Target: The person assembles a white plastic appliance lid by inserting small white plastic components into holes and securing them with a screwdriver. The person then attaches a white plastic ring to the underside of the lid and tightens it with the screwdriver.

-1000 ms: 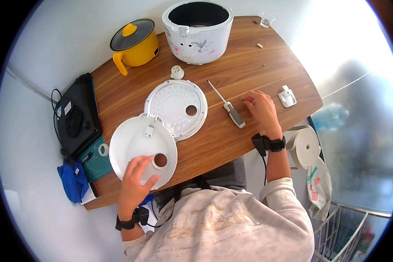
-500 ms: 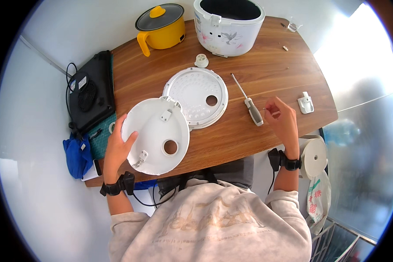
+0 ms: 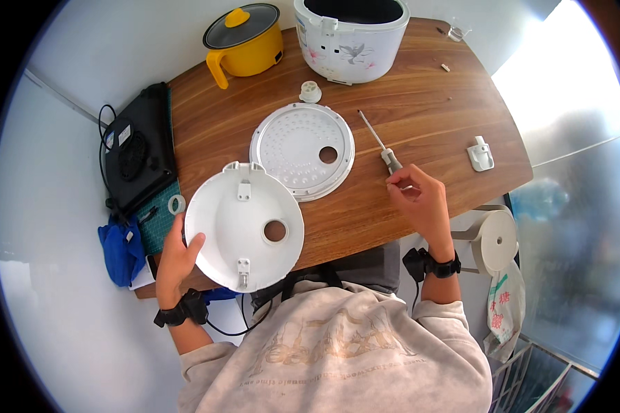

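My left hand [image 3: 176, 256] grips the left rim of a round white lid shell [image 3: 229, 224], thumb on its inner face. The shell is tilted, with its hollow side up, a round hole at right and two hinge-like brackets. Behind it a white round lid panel [image 3: 293, 141] with a hole lies on the table. My right hand [image 3: 420, 206] is pinched over the handle end of a screwdriver [image 3: 386, 153], whose shaft points away from me. What the fingertips hold, if anything, is too small to make out, and the handle end is hidden under the hand.
A white rice cooker body [image 3: 351, 55] and a yellow pot [image 3: 251, 51] stand at the back. Nearby are a white vent cap [image 3: 310, 91], a white latch piece [image 3: 480, 155] at right, and a black appliance [image 3: 134, 144] on a green mat [image 3: 160, 206] at left.
My right hand has moved left, over the screwdriver's handle. The lid shell has turned in my left hand and come slightly nearer to me. The view has shifted slightly.
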`<state>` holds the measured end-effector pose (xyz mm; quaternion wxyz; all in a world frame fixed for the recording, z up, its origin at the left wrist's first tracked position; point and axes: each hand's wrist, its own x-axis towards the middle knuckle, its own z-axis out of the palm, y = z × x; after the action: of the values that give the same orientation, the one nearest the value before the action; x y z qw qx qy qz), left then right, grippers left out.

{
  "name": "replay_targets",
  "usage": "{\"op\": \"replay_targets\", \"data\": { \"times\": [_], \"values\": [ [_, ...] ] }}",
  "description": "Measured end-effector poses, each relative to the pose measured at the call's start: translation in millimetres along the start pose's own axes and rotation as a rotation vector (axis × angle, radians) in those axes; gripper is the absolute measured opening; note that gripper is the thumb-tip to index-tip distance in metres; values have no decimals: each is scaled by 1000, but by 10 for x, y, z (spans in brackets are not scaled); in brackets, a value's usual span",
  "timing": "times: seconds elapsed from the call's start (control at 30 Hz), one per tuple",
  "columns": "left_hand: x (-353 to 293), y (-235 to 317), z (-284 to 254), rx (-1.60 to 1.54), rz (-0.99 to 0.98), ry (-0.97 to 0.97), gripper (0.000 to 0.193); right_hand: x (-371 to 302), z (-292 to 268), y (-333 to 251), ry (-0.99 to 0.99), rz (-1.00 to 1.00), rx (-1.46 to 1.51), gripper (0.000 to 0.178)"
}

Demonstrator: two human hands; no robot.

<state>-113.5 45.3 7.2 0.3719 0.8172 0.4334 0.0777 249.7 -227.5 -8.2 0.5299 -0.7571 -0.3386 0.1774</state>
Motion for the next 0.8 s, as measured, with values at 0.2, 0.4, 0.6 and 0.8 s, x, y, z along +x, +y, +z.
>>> {"op": "replay_targets", "data": {
  "times": [0.2,0.4,0.6,0.8],
  "values": [
    [-94,-102,-56,-195,-66,-111,56,-43,19,1,-43,-11,2,8],
    [-118,-59,-47,-211,-156,-106,57,-66,28,26,-49,-52,-16,9],
    [-8,-199,-113,-159,-196,-163,55,-92,-3,68,-62,-64,-40,11],
    [28,-128,95,-208,-94,-83,46,-80,-55,117,4,-42,-98,14]
  ]
}}
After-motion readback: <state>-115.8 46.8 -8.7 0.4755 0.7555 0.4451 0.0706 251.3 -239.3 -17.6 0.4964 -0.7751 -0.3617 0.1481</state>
